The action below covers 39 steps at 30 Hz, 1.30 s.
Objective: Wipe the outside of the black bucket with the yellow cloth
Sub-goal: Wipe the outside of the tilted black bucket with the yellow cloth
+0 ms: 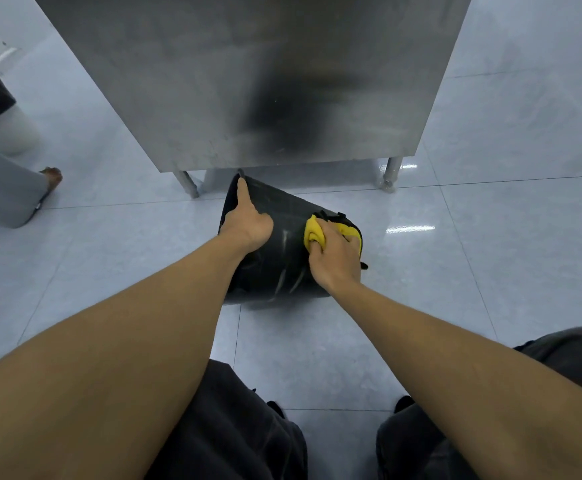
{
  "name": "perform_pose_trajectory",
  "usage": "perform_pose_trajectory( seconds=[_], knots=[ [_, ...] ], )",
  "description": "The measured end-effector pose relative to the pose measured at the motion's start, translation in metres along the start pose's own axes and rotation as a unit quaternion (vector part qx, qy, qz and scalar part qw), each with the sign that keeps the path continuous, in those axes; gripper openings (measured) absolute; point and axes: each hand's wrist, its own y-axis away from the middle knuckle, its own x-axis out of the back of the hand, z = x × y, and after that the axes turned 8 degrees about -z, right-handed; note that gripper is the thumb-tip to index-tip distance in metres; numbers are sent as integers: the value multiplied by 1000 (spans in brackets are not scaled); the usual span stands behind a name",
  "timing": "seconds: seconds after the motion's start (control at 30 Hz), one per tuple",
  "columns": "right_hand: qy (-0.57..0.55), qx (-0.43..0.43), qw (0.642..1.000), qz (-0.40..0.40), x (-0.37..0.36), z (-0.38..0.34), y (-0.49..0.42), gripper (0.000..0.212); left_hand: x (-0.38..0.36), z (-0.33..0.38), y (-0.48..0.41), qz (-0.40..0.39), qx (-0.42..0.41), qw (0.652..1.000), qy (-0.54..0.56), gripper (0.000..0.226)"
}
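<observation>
Black bucket [282, 251] is lying on its side on the tiled floor [456, 271], just before the steel table [248, 81] | right hand [334, 258] is bunching the yellow cloth [314, 232] in curled fingers, pressing it against the bucket's wall near its right end | left hand [248, 221] is bracing the left end, one finger stretching straight, others hidden.

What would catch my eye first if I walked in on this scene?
The bright yellow cloth stands out most, bunched in the right hand and pressed against the side of a black bucket lying on its side on the pale tiled floor. The left hand holds the bucket's other end, just in front of a big steel table that fills the top of the view. At the far left, another person's foot shows.
</observation>
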Motion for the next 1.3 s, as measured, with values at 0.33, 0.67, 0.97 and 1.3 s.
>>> perform_pose_trajectory(
  seconds=[0.33, 0.67, 0.97, 1.3],
  knots=[
    [19, 167, 986, -1, -8, -20, 5, 52, -2, -1, -10, 35, -52, 997, 44, 73],
    [25, 41, 999, 7, -3, 3, -3, 49, 1, -5, -11, 17, -48, 999, 12, 71],
    [78, 227, 971, -19, -9, -34, -2, 48, 5, -8, -11, -6, -48, 998, 41, 66],
    [35, 48, 998, -11, 6, -12, -10, 38, 10, -13, -6, -52, -57, 996, 44, 78]
  ],
)
